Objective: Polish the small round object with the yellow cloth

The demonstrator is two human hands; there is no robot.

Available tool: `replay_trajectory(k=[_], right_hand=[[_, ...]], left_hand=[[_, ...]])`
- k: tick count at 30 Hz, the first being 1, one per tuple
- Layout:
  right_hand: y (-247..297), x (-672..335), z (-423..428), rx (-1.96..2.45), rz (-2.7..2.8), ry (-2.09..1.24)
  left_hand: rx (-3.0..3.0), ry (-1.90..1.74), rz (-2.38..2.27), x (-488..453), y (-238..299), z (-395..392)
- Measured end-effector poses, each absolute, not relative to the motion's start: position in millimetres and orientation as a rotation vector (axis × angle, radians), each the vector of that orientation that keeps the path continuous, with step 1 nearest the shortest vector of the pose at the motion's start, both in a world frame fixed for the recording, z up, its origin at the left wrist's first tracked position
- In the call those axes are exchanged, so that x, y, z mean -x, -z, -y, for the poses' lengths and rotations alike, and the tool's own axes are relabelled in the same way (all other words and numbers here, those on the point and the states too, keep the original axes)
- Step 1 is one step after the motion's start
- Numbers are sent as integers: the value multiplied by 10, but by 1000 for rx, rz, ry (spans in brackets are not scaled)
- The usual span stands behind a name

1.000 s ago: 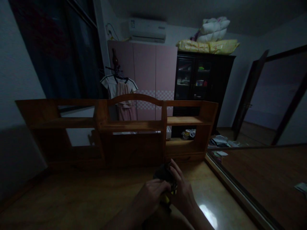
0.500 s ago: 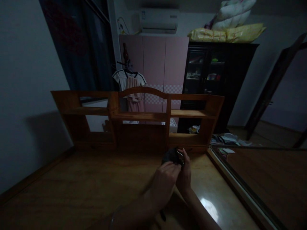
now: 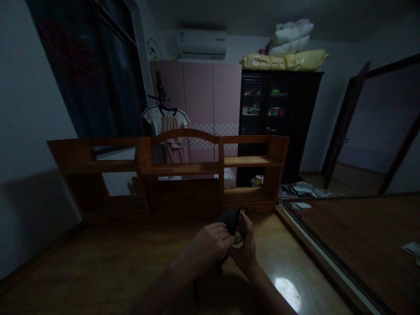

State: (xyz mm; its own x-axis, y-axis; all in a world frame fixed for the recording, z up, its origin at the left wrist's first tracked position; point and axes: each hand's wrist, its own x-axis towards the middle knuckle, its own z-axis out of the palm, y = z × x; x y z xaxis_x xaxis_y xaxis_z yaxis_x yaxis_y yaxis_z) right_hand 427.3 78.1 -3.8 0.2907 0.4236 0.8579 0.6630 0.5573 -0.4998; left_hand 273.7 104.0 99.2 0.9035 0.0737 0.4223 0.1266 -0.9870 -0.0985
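Both hands are on a dark, soft-looking item above the wooden bed board; its kind cannot be made out in the dim light. Its dark body (image 3: 229, 218) rises above my left hand, and a shiny curved edge, which looks metallic, shows toward the right. My left hand (image 3: 215, 239) is closed on its near left side with bent fingers. My right hand (image 3: 245, 247) grips the right side, its fingers curled up along the shiny edge. Thin dark strap-like ends hang below the hands. The hands partly hide the item.
A wooden shelf headboard (image 3: 187, 168) runs across the far end of the board (image 3: 108, 262). A raised wooden edge (image 3: 305, 245) borders the right side. Beyond stand a pink wardrobe (image 3: 198, 94), a black cabinet (image 3: 303, 118) and hanging clothes (image 3: 167, 122).
The camera view has shifted, so the room appears further left and lower. My hands have turned the dark item slightly, and more of its shiny edge and opening now shows.
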Motion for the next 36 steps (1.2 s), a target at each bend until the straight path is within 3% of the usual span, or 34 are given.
replay_trajectory(k=[6, 13, 18, 31, 36], right_hand=[[155, -4279, -842, 1027, 1431, 211], [108, -4262, -841, 983, 1277, 126], [77, -4278, -799, 1012, 1306, 134], [107, -4377, -805, 1098, 1501, 441], [129, -4370, -834, 1125, 1452, 393]], left_hand=[[3263, 593, 614, -2739, -951, -922], [3643, 1151, 1194, -2865, -905, -710], [3749, 1411, 1277, -2969, -870, -729], [3367, 819, 1223, -2836, -1067, -671], [3327, 814, 1170, -2850, -1037, -692]])
